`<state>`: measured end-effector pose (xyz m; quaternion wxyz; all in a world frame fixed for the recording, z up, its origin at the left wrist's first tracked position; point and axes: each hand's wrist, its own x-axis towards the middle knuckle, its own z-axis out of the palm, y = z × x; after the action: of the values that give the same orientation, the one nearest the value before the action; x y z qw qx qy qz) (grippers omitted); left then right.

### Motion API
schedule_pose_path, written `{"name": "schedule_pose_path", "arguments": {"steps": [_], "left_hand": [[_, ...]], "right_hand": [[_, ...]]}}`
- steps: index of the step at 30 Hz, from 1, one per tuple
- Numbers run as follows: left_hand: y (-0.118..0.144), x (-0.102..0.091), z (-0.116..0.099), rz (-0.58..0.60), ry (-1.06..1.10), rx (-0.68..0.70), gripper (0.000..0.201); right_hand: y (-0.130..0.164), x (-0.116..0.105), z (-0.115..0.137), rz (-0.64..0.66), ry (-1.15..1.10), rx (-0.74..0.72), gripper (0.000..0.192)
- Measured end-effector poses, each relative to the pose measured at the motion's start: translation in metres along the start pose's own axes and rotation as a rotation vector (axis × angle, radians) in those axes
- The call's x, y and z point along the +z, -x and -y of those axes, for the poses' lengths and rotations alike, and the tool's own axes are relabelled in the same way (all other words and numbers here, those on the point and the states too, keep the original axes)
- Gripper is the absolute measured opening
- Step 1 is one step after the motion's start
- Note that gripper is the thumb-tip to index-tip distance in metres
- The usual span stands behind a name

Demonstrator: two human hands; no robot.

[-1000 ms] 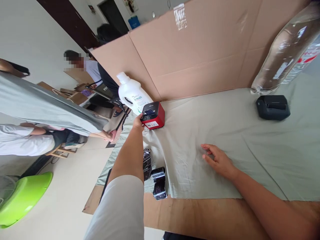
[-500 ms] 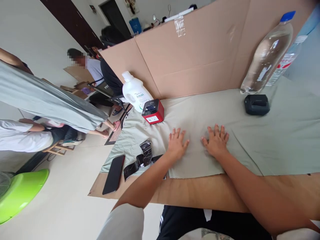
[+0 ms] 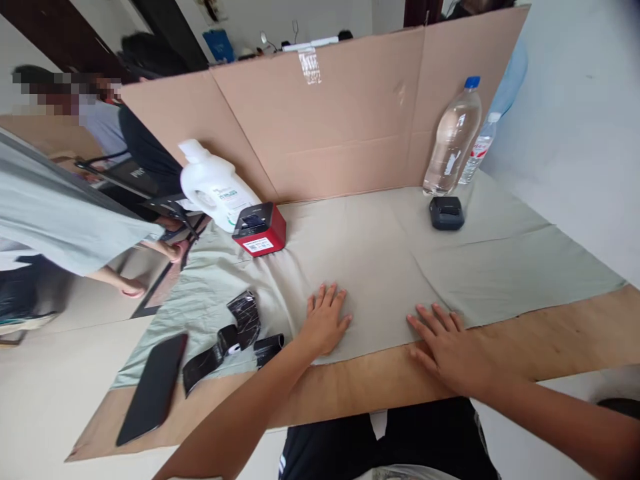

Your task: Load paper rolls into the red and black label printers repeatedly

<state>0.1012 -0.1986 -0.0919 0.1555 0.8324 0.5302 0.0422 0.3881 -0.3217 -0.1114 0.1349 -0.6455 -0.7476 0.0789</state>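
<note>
Labels on the white jug [image 3: 213, 189] and red box [image 3: 259, 230] are unreadable. Left hand [image 3: 324, 323] and right hand [image 3: 450, 347] lie flat, fingers spread, on the cloth [image 3: 380, 260], farther apart than before.

Both forearms were bare, with no sleeve, watch or ring to be seen on them. The left hand [image 3: 324, 324] and right hand [image 3: 450, 347] wore no gloves. Black shorts [image 3: 400, 443] covered the lap, with thin white stripes down the left side and a patterned hem below.
</note>
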Motion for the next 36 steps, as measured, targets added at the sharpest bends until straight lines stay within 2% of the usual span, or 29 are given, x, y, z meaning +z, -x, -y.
{"name": "schedule_pose_path", "arguments": {"steps": [2,4,7,10,13,15,18,22,24,27,30,33,36], "left_hand": [[-0.006,-0.001,-0.013,-0.017,0.063,0.054,0.058],[-0.009,0.002,-0.032,-0.066,0.122,0.156,0.056],[-0.008,0.014,-0.060,-0.123,0.188,0.295,0.054],[-0.007,0.027,-0.074,-0.137,0.235,0.291,0.045],[-0.010,0.033,-0.072,-0.157,0.278,0.218,0.034],[-0.013,0.033,-0.067,-0.177,0.318,0.204,0.029],[-0.017,0.033,-0.059,-0.219,0.428,0.225,0.019],[-0.026,0.034,-0.050,-0.291,0.753,0.204,0.019],[-0.031,0.034,-0.047,-0.277,1.007,0.109,0.026],[-0.036,0.028,-0.047,-0.217,1.446,-0.073,0.045],[-0.037,0.017,-0.050,-0.170,1.810,-0.144,0.058],[-0.036,0.010,-0.050,-0.209,1.971,-0.168,0.066],[-0.038,0.010,-0.047,-0.312,1.962,-0.182,0.068]], "right_hand": [[-0.037,-0.018,-0.026,-0.065,-0.054,0.010,0.053],[-0.094,-0.036,-0.057,-0.224,-0.057,0.083,0.058],[-0.183,-0.059,-0.101,-0.381,-0.082,0.337,0.074],[-0.242,-0.071,-0.132,-0.361,-0.095,0.641,0.096],[-0.263,-0.072,-0.148,-0.273,-0.129,0.817,0.109],[-0.263,-0.069,-0.151,-0.243,-0.152,0.846,0.109],[-0.255,-0.067,-0.148,-0.272,-0.132,0.813,0.102],[-0.239,-0.063,-0.122,-0.304,-0.177,0.721,0.093],[-0.224,-0.055,-0.097,-0.290,-0.244,0.557,0.091],[-0.192,-0.034,-0.044,-0.259,-0.347,0.235,0.089],[-0.153,-0.008,0.016,-0.240,-0.418,0.003,0.089],[-0.124,0.009,0.062,-0.167,-0.461,-0.019,0.096],[-0.118,0.015,0.078,-0.139,-0.641,0.056,0.096]]}}
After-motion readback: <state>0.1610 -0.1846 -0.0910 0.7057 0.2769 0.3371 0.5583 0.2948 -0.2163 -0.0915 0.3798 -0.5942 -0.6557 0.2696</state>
